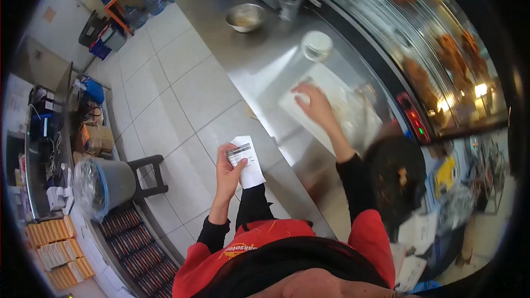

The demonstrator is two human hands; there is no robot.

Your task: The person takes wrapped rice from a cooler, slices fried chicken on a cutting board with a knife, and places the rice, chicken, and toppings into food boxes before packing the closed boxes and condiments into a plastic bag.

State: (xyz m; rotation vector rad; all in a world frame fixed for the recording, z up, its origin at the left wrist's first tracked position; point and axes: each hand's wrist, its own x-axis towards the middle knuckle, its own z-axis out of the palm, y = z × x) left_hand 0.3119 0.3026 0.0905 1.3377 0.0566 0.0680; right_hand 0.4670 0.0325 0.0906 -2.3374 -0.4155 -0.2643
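Note:
My left hand [229, 166] is closed on a white printed paper slip [251, 168], its thumb over the front. My right hand [314, 102] is over a pale sheet [306, 116] on the steel counter [265, 66]. Its thumb and index finger are curved apart, and nothing shows between them. Clear plastic [361, 113] lies to the right of that hand. Beyond it stands a white-lidded container [316, 46], and farther back is a metal bowl [244, 17] with something pale inside.
A glass display case [430, 49] with roasted meat borders the counter's right side. Nearer me is a round dark board [395, 174] with small scraps. At left are a lidded bin [110, 185], a dark stool [152, 176] and shelves of packets [138, 243].

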